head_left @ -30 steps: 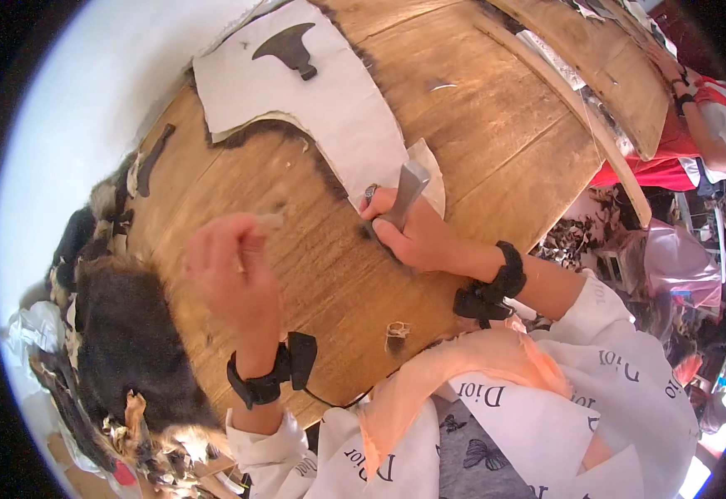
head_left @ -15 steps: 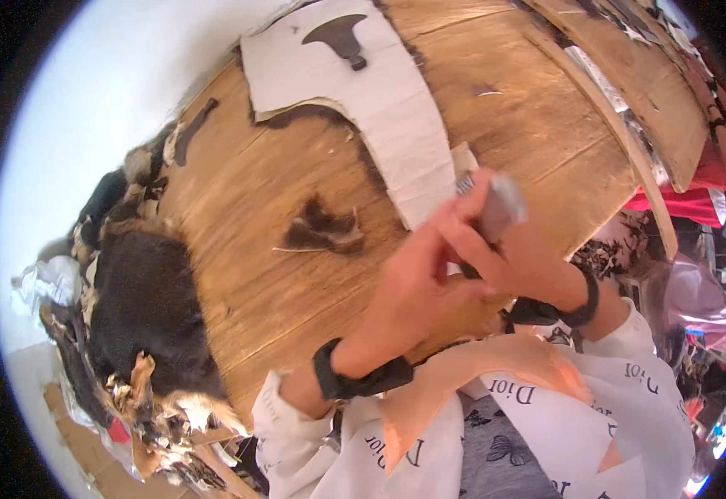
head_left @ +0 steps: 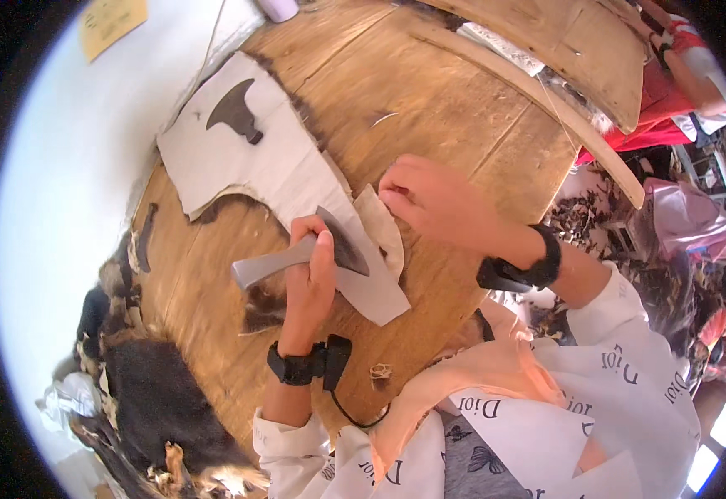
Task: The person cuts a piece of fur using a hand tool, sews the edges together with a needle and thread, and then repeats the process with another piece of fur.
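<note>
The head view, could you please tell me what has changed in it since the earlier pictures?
The grey-handled tool has passed from the right hand to the left hand, its handle now pointing left. The right hand has let go and now is beside the pale flap. The dark curved blade stays on the white sheet.

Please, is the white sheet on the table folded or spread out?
The white sheet is spread out: its long shape lies across the table, a dark blade on its wide end.

Left hand [head_left: 311,274] gripping, right hand [head_left: 426,196] apart, curled inward
</note>
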Demonstrator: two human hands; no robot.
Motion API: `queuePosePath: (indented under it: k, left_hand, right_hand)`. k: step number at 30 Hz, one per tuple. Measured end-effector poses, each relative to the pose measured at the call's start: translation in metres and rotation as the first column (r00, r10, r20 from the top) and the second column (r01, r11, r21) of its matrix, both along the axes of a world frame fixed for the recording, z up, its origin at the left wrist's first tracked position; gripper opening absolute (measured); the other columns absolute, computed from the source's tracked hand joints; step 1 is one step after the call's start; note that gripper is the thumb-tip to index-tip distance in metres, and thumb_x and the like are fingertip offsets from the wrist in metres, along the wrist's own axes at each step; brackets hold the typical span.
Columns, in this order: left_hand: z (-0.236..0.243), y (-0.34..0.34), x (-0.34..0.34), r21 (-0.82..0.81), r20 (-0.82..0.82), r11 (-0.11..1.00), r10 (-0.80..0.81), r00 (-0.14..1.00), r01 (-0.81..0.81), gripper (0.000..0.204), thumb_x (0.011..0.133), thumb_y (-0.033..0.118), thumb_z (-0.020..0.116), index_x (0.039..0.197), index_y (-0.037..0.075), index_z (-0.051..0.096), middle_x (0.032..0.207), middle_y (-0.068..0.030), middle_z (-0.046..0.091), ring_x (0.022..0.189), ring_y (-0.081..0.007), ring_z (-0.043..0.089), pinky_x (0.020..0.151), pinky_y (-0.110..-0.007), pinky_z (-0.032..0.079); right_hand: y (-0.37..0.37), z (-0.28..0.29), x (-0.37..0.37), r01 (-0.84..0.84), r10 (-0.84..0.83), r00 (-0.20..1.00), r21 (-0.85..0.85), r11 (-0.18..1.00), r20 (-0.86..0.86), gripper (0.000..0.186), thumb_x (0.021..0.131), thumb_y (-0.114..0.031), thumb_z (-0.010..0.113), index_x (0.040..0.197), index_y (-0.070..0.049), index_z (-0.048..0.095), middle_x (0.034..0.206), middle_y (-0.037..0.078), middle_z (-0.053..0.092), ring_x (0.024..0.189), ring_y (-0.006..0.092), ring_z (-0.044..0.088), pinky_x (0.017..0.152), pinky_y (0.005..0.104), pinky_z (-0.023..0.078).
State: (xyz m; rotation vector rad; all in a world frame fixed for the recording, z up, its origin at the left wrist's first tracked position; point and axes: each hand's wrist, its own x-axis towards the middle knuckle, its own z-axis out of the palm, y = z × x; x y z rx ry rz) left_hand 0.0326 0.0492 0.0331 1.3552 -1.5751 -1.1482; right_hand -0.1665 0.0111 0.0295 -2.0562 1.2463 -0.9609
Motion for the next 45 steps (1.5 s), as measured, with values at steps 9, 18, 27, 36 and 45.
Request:
queuePosePath:
  k: [9, 18, 27, 36, 45]
  left_hand:
    - [-0.014, -0.003, -0.019, 0.184, -0.075, 0.983, 0.005, 0.997, 0.009, 0.007, 0.088, 0.011, 0.040, 0.092, 0.007, 0.045, 0.074, 0.0031, 0.038, 0.061, -0.0041, 0.035, 0.053, -0.020, 0.031]
    - [-0.018, -0.009, -0.015, 0.125, -0.063, 0.991, -0.031, 0.998, 0.039, 0.010, 0.089, 0.014, 0.041, 0.091, 0.006, 0.046, 0.074, 0.0019, 0.040, 0.060, -0.0051, 0.036, 0.053, -0.019, 0.032]
    - [-0.024, -0.013, -0.012, 0.166, -0.030, 0.985, -0.050, 0.998, 0.054, 0.008, 0.089, 0.015, 0.041, 0.092, 0.009, 0.046, 0.068, 0.0022, 0.041, 0.057, -0.0050, 0.041, 0.045, -0.021, 0.036]
    - [-0.014, -0.016, -0.023, 0.272, -0.070, 0.962, 0.048, 0.996, -0.027, 0.009, 0.090, 0.017, 0.042, 0.095, 0.010, 0.043, 0.064, 0.0024, 0.039, 0.050, -0.0053, 0.039, 0.041, -0.022, 0.036]
    - [-0.029, -0.002, -0.020, 0.104, 0.063, 0.994, -0.052, 0.997, 0.045, 0.009, 0.088, 0.013, 0.044, 0.090, 0.005, 0.046, 0.074, 0.0005, 0.042, 0.061, -0.0070, 0.039, 0.054, -0.022, 0.035]
  right_hand:
    - [-0.031, -0.033, 0.018, 0.167, -0.159, 0.923, -0.007, 0.986, -0.351, 0.019, 0.075, -0.025, 0.061, 0.075, -0.006, 0.056, 0.080, 0.011, 0.051, 0.080, 0.0288, 0.051, 0.069, 0.0385, 0.042]
    - [-0.040, -0.048, 0.024, -0.105, 0.116, 0.974, 0.067, 0.992, -0.196, 0.012, 0.071, -0.018, 0.062, 0.072, -0.008, 0.057, 0.078, 0.009, 0.053, 0.081, 0.0283, 0.051, 0.070, 0.0385, 0.041]
    - [-0.043, -0.056, 0.027, -0.164, 0.161, 0.986, -0.097, 0.982, -0.030, 0.004, 0.068, -0.009, 0.059, 0.068, -0.008, 0.055, 0.072, 0.008, 0.051, 0.075, 0.0287, 0.051, 0.066, 0.0382, 0.040]
    - [-0.038, -0.052, 0.022, -0.263, 0.266, 0.963, -0.064, 0.963, 0.037, 0.005, 0.064, -0.005, 0.057, 0.065, -0.007, 0.053, 0.068, 0.007, 0.049, 0.071, 0.0276, 0.049, 0.062, 0.0364, 0.039]
    - [-0.033, -0.043, 0.023, -0.097, 0.115, 0.976, -0.102, 0.990, 0.186, 0.005, 0.065, -0.005, 0.058, 0.066, -0.007, 0.054, 0.068, 0.008, 0.052, 0.070, 0.0281, 0.051, 0.061, 0.0365, 0.040]
